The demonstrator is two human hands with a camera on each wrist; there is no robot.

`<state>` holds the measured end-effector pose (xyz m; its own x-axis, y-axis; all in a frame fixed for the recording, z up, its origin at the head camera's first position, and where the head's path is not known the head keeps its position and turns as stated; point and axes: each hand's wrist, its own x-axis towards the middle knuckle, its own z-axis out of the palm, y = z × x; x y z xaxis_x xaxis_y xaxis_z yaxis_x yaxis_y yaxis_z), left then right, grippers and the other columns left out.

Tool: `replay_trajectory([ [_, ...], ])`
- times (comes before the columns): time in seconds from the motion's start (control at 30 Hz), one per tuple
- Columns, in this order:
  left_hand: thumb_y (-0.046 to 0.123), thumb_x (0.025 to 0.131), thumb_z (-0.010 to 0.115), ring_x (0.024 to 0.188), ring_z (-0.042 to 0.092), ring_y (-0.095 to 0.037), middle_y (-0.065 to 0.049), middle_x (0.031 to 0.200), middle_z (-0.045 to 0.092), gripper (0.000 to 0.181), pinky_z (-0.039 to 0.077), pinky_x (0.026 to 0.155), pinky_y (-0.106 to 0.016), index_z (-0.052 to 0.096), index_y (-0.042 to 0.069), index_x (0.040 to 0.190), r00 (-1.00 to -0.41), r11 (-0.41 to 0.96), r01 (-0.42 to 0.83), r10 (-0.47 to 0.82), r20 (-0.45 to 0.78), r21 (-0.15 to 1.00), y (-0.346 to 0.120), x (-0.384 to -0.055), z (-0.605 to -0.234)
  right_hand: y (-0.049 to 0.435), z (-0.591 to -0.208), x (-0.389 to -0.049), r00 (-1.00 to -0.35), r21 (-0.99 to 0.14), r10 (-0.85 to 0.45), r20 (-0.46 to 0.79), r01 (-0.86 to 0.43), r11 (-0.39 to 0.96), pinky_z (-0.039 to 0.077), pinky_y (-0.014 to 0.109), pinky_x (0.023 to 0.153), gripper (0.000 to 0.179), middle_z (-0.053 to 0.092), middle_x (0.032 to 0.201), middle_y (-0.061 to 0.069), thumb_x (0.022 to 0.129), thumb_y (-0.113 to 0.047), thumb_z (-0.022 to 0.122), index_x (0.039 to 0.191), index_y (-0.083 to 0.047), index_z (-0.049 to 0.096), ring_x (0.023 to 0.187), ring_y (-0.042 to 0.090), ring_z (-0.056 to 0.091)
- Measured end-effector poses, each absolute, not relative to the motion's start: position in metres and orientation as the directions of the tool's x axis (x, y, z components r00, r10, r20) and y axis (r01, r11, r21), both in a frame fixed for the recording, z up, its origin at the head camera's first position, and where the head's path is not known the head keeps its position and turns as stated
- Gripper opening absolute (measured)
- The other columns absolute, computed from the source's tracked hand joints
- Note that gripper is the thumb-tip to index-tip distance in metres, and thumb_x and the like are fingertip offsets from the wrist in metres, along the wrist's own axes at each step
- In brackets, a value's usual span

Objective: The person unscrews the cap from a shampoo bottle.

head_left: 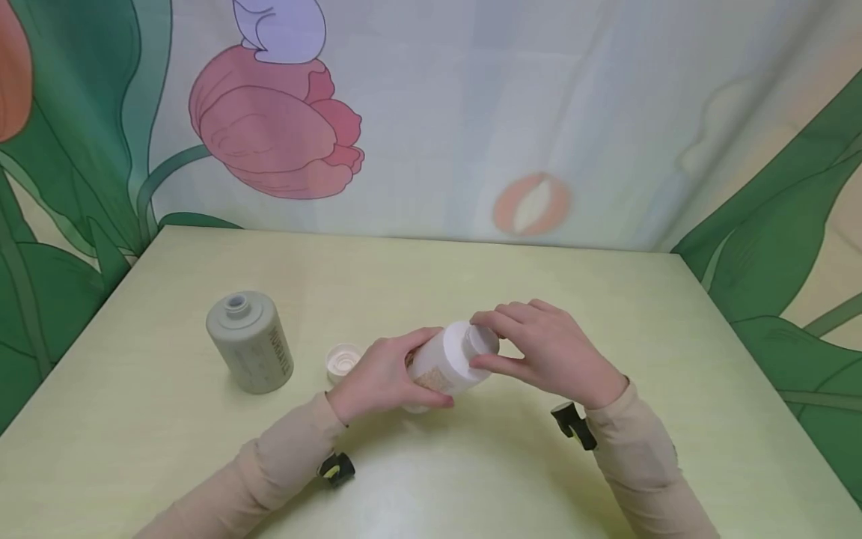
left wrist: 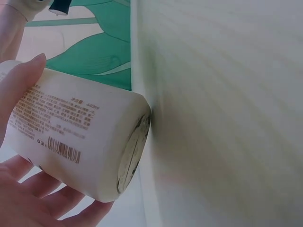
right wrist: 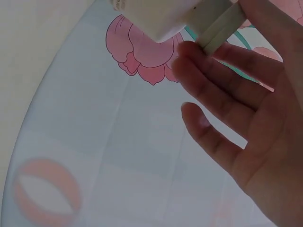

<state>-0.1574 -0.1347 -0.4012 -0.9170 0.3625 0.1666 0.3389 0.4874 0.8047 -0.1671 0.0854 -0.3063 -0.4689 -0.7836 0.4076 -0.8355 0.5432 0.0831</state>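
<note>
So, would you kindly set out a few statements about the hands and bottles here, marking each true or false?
1. The left hand grips the white bottle round its body. True.
2. The white bottle stands upright. False: it is held tilted.
3. The right hand pinches the white bottle's top end. True.
4. The grey bottle has an uncapped neck. True.
5. Nothing lies between the grey bottle and the left hand. False: a round white cap lies there on the table.

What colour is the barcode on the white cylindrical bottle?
Brown; the rectangular barcode on the white bottle shows best in the left wrist view.
</note>
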Motion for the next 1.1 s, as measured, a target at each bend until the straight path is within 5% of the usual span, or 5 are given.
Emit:
replay_trajectory([
  [0.17,0.041,0.054,0.082,0.087,0.055,-0.007,0.015,0.100,0.060,0.073,0.044,0.077,-0.029,0.049,0.036,0.118,-0.917,0.492,0.336,0.367,0.159,0.803,-0.1350,-0.1581,-0.3994,0.0884,-0.3014,-0.1681,-0.448,0.066,-0.817,0.362,-0.862,0.502,0.041,0.024,0.072,0.042,0.059,0.094,-0.010,0.076,-0.036,0.067,0.114,-0.021,0.058,0.078,0.006,0.054],
  [0.47,0.041,0.053,0.082,0.086,0.055,-0.007,0.015,0.100,0.060,0.073,0.045,0.077,-0.028,0.049,0.037,0.119,-0.922,0.496,0.324,0.357,0.151,0.805,-0.1341,-0.1584,-0.3995,0.0886,-0.3019,-0.1670,-0.607,-0.057,-0.717,0.342,-0.775,0.629,0.039,0.022,0.070,0.044,0.057,0.078,-0.016,0.076,-0.052,0.061,0.109,-0.024,0.057,0.072,-0.004,0.050],
  [0.6,0.042,0.054,0.082,0.086,0.055,-0.007,0.015,0.101,0.060,0.075,0.045,0.077,-0.028,0.048,0.035,0.120,-0.920,0.503,0.328,0.361,0.150,0.800,-0.1347,-0.1589,-0.4008,0.0865,-0.3024,-0.1666,-0.598,-0.043,-0.719,0.355,-0.779,0.626,0.038,0.020,0.067,0.038,0.058,0.076,-0.017,0.075,-0.050,0.063,0.104,-0.025,0.059,0.070,-0.005,0.052],
  [0.87,0.041,0.054,0.082,0.086,0.055,-0.007,0.015,0.100,0.060,0.074,0.045,0.076,-0.029,0.048,0.038,0.119,-0.917,0.502,0.327,0.373,0.141,0.801,-0.1381,-0.1591,-0.3992,0.0880,-0.2993,-0.1687,-0.474,0.007,-0.800,0.368,-0.859,0.512,0.041,0.028,0.080,0.039,0.063,0.091,-0.010,0.077,-0.033,0.066,0.113,-0.019,0.058,0.079,0.006,0.056],
  [1.1,0.040,0.055,0.082,0.086,0.055,-0.008,0.014,0.099,0.060,0.073,0.044,0.076,-0.028,0.048,0.036,0.120,-0.912,0.511,0.345,0.382,0.151,0.787,-0.1365,-0.1584,-0.3989,0.0877,-0.3031,-0.1681,-0.583,-0.084,-0.733,0.349,-0.799,0.596,0.039,0.025,0.074,0.043,0.059,0.082,-0.015,0.075,-0.047,0.065,0.111,-0.023,0.057,0.076,-0.002,0.052],
])
